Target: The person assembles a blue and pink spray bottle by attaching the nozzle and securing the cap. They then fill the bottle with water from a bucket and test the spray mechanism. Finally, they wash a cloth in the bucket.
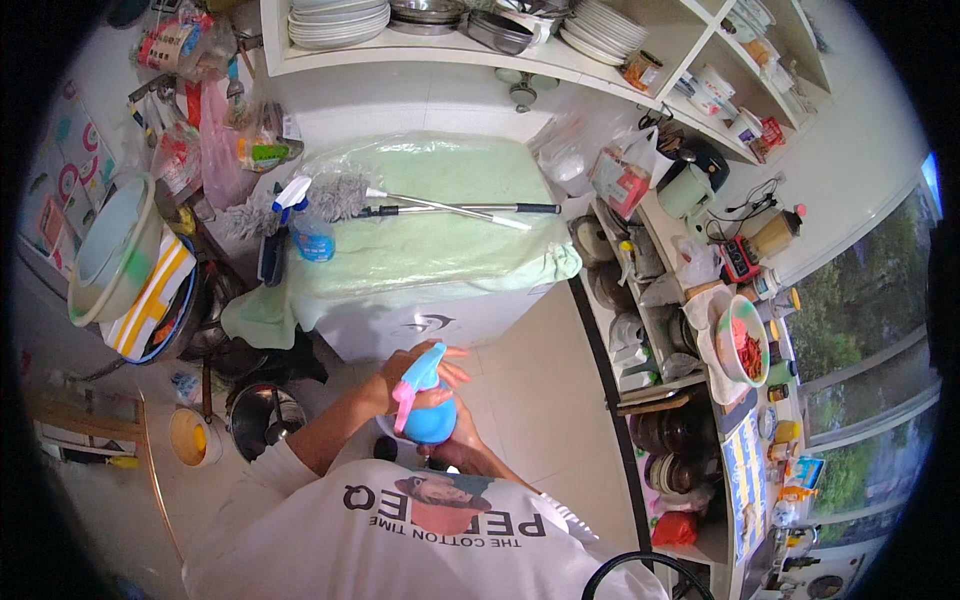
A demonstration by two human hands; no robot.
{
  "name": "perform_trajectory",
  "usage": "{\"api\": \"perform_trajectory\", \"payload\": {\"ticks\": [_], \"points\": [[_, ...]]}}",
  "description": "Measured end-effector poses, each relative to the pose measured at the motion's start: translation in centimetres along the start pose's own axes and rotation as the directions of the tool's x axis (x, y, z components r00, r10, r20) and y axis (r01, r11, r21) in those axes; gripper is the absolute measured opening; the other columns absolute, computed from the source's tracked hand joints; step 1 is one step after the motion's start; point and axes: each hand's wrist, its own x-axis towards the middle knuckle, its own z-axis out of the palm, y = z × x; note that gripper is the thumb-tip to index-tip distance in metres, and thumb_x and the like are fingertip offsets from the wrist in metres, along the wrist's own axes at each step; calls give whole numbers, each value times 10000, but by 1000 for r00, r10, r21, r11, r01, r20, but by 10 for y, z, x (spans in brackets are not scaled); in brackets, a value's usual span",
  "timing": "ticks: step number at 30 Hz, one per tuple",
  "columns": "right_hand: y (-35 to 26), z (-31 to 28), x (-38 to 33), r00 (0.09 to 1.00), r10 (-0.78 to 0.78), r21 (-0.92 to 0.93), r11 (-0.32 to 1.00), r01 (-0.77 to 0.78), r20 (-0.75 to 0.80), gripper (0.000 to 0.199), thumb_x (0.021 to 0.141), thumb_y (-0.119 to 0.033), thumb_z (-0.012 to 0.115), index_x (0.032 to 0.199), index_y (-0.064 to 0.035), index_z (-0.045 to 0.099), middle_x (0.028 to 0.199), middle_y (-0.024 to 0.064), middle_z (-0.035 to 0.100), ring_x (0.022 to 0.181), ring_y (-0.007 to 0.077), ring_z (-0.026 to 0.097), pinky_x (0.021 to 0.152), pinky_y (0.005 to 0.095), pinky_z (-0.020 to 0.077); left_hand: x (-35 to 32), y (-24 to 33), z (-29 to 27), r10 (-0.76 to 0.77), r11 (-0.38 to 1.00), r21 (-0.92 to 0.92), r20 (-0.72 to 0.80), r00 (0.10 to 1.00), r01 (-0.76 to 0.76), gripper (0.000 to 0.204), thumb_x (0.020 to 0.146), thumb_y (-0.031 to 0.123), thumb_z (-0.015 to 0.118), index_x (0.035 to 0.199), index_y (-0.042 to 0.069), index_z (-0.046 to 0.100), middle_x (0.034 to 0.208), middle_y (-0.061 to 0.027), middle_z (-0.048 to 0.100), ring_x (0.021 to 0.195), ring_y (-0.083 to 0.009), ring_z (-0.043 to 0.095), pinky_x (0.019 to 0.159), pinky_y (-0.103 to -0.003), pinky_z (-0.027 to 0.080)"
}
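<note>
A blue spray bottle (432,418) with a light blue and pink trigger head is held close in front of my chest. My left hand (400,372) is wrapped over the trigger head at the top. My right hand (462,440) cups the round blue body from below and from the right. Both forearms come up from my white shirt at the lower edge. Beyond the bottle stands a white appliance (420,320) draped with a pale green cloth (430,215).
A duster with a long metal handle (450,208) and a second blue spray bottle (305,228) lie on the green cloth. Shelves of plates (340,22) hang above. A packed rack (660,330) lines the right; pots, a bucket (258,418) and basins crowd the left floor.
</note>
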Motion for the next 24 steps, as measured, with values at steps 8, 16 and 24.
{"api": "perform_trajectory", "payload": {"ticks": [8,16,24], "points": [[-4,-19,14,993,61,-36,997,-65,-100,550,797,-632,397,1030,-159,551,821,61,626,575,200,583,324,295,390,0,-8,-10,-37,993,-107,183,982,57,365,763,221,653,1068,26,596,1164,-143,575,1208,-321,431,1009,-454,303],[-23,-15,21,998,69,-151,986,-68,0,589,867,-585,308,1184,-126,497,982,99,639,800,269,655,374,285,422,1,-13,-8,122,988,114,-148,981,-106,385,713,130,720,1054,32,573,1066,-117,594,1071,-250,538,845,-358,464],[-27,-6,35,971,-112,-177,973,151,213,495,888,-477,337,1195,-114,475,991,96,626,769,265,650,365,244,397,-13,-18,-5,20,983,169,-494,869,73,310,714,129,719,991,34,616,985,-128,604,922,-252,587,803,-348,466]]}}
